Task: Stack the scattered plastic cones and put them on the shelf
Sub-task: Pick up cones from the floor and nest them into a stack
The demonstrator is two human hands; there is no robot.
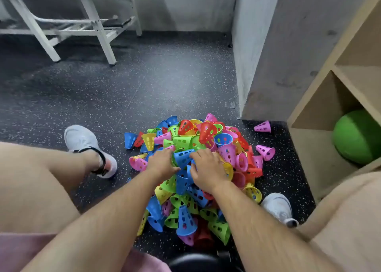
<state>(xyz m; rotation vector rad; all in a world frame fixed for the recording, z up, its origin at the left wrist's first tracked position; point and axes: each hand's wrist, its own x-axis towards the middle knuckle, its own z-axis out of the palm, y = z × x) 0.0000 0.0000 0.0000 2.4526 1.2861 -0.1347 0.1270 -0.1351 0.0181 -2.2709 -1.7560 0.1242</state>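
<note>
The pile of plastic cones (181,142) lay on the dark speckled floor (103,96), between the person's two shoes (82,142). On its right the pile was closed in by the wooden shelf (313,106), and behind it stood a grey concrete pillar (268,55). Two pink cones (262,126) lay apart, near the pillar's corner and the shelf. To the left and ahead the floor ran open as far as a white metal frame (99,24). A green ball (356,135) sat in the lowest compartment of the shelf.

Both forearms reached down and forward to the top of the pile. The left hand (161,162) and the right hand (207,168) met at one blue cone (182,157) lying on its side. The fingers of each hand were curled around it, one hand on each side, and the backs of the hands faced up.
</note>
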